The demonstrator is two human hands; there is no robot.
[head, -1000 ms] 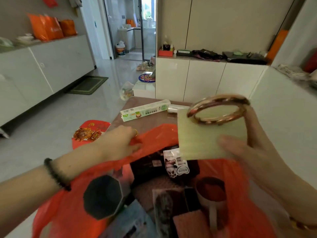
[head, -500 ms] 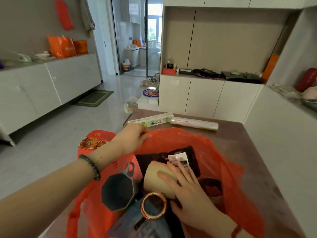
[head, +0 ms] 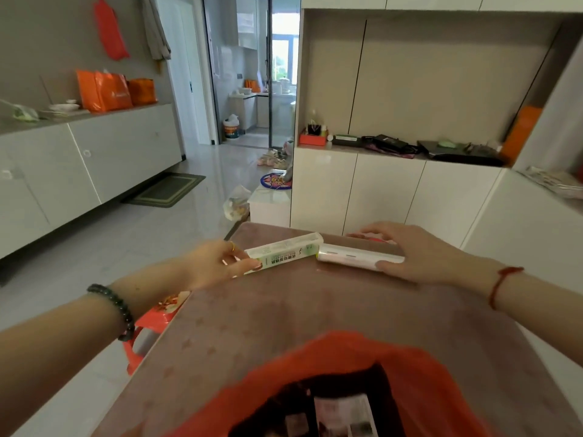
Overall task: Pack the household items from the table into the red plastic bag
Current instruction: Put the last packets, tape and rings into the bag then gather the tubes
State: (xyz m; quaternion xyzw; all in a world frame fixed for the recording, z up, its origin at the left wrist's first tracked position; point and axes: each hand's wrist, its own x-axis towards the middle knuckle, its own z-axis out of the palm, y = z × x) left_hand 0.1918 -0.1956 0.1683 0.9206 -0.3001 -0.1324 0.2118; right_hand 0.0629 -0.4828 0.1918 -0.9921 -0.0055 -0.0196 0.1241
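The red plastic bag (head: 419,370) stands open at the near edge of the brown table (head: 284,313), with dark packets inside. At the table's far end lie a long white-and-green box (head: 285,251) and a white-pink roll (head: 353,257), end to end. My left hand (head: 217,263) pinches the box's left end between thumb and fingers. My right hand (head: 416,250) is wrapped over the roll's right end, thumb in front and fingers behind it. Both items still rest on the table.
A red plastic stool (head: 151,323) stands left of the table. White cabinets (head: 378,190) run behind and right of the table, with clutter on their ledge. A floor mat (head: 167,190) and a clear bag (head: 236,203) lie on the tiled floor.
My right hand left the bag, where it set down the beige item and copper ring, and reached to the roll. My left hand let go of the bag's rim and took the box's end.
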